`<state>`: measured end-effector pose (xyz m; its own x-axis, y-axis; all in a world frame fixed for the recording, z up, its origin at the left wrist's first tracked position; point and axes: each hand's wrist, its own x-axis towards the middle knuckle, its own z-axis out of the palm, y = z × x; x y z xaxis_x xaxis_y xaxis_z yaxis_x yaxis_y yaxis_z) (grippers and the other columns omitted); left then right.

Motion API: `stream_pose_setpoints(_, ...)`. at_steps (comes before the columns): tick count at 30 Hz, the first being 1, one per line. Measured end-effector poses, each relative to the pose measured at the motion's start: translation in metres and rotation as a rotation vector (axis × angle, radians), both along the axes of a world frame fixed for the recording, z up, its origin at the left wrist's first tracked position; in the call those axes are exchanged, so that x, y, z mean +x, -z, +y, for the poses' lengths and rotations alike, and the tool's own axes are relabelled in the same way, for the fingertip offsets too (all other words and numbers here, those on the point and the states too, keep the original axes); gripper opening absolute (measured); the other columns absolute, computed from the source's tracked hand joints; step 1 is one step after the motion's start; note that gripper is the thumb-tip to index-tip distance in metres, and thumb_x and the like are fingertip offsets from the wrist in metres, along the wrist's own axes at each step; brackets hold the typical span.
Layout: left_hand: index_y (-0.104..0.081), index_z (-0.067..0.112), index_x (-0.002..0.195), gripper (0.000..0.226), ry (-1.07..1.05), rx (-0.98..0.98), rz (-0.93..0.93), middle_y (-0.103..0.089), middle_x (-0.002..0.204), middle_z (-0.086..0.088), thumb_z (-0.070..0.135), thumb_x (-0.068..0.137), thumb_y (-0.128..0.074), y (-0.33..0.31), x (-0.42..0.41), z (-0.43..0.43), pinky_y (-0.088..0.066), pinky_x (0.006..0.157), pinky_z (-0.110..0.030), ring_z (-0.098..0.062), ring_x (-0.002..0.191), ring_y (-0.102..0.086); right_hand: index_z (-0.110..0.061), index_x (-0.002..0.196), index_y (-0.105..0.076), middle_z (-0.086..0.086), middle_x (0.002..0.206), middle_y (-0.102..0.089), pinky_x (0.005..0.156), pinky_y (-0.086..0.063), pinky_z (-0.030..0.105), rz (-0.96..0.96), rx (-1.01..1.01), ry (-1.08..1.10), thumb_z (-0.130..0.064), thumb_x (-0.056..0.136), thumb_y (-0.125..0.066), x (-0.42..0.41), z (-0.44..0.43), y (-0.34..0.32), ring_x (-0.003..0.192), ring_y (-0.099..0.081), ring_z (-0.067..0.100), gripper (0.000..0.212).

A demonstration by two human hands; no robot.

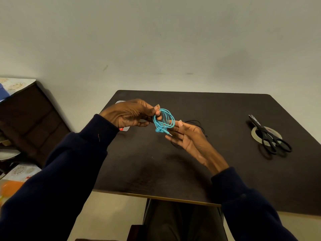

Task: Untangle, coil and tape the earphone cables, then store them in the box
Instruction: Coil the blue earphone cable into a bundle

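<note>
Where the fingers of both hands meet, the blue earphone cable [164,119] is held as a loose coil above the surface [217,110]. Its upper left edge is pinched between the thumb and fingers [155,109] of the left hand [128,113]. The right hand [189,138] is noted with fingers [175,136] extended almost straight, the thumb tip set against the coil's right edge. A jack plug [169,133] is seen hanging at the coil's lower side, just above the right fingers. A black cable [194,122] is observed on the surface behind the right fingers, partly hidden. Well to the right of them, black scissors [267,134] are laid across a roll of clear tape [255,134]. A white and red item [125,128] is partly covered beneath the left hand.
</note>
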<state>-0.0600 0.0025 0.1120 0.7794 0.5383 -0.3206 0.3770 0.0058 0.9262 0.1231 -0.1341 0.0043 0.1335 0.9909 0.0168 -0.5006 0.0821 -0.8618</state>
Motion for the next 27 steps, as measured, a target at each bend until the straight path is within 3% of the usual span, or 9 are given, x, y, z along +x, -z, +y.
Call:
stream_pose_setpoints(6,-0.077,0.018,0.072,0.032,0.036,0.025,0.052,-0.072,0.089,-0.002,0.049,0.065,-0.077,0.003,0.006,0.004,-0.049,0.067,-0.019,-0.009,0.083,-0.063,0.007,0.129,-0.060,0.023,0.124,-0.068,0.107,-0.048,0.051,-0.252,0.019,0.141,-0.019,0.101,-0.053,0.019,-0.015,0.005,0.121,-0.064,0.035,0.038)
stream_pose_setpoints(10,-0.075,0.013,0.078,0.028,0.045,0.026,0.079,-0.073,0.086,-0.003,0.041,0.074,-0.071,0.003,0.014,0.002,-0.049,0.068,-0.021,-0.008,0.077,-0.066,0.005,0.127,-0.063,0.020,0.121,-0.070,0.104,-0.051,0.049,-0.334,0.046,0.185,-0.013,0.102,-0.055,0.022,-0.021,0.001,0.119,-0.066,0.033,0.032)
stream_pose_setpoints(13,-0.077,0.015,0.074,0.033,0.060,0.035,0.100,-0.073,0.084,-0.002,0.047,0.065,-0.076,0.001,0.018,-0.001,-0.050,0.069,-0.021,-0.006,0.074,-0.065,0.002,0.126,-0.064,0.017,0.122,-0.071,0.103,-0.052,0.047,-0.362,0.078,0.171,-0.013,0.100,-0.060,0.016,-0.021,-0.005,0.118,-0.067,0.031,0.031)
stream_pose_setpoints(18,-0.076,0.007,0.084,0.050,0.077,0.036,0.119,-0.070,0.085,-0.007,0.048,0.057,-0.080,0.000,0.021,-0.002,-0.053,0.064,-0.019,-0.008,0.070,-0.063,-0.001,0.133,-0.059,0.013,0.123,-0.071,0.096,-0.056,0.035,-0.261,0.074,0.033,-0.019,0.094,-0.063,-0.002,-0.013,-0.013,0.115,-0.068,0.026,0.043)
stream_pose_setpoints(22,-0.079,0.014,0.078,0.051,0.118,-0.011,0.095,-0.072,0.084,-0.004,0.055,0.051,-0.092,0.003,0.014,0.006,-0.055,0.067,-0.020,-0.009,0.076,-0.066,0.000,0.134,-0.057,0.021,0.128,-0.065,0.099,-0.056,0.039,-0.088,0.073,-0.131,-0.018,0.101,-0.054,-0.006,-0.010,-0.011,0.115,-0.066,0.030,0.038)
stream_pose_setpoints(25,-0.076,0.017,0.069,0.030,0.120,-0.050,0.055,-0.070,0.078,-0.002,0.047,0.070,-0.079,0.005,0.008,0.007,-0.052,0.079,-0.027,-0.013,0.080,-0.064,0.005,0.137,-0.052,0.028,0.136,-0.059,0.105,-0.050,0.052,-0.036,0.058,-0.228,-0.012,0.101,-0.052,-0.005,-0.012,-0.004,0.124,-0.059,0.043,0.041)
stream_pose_setpoints(27,-0.074,0.016,0.067,0.025,0.122,-0.083,0.019,-0.068,0.075,-0.003,0.037,0.080,-0.069,0.006,0.005,0.005,-0.053,0.086,-0.031,-0.013,0.079,-0.065,0.006,0.137,-0.052,0.028,0.135,-0.059,0.099,-0.055,0.048,-0.011,0.058,-0.244,-0.010,0.096,-0.056,-0.006,-0.014,-0.001,0.121,-0.061,0.041,0.044)
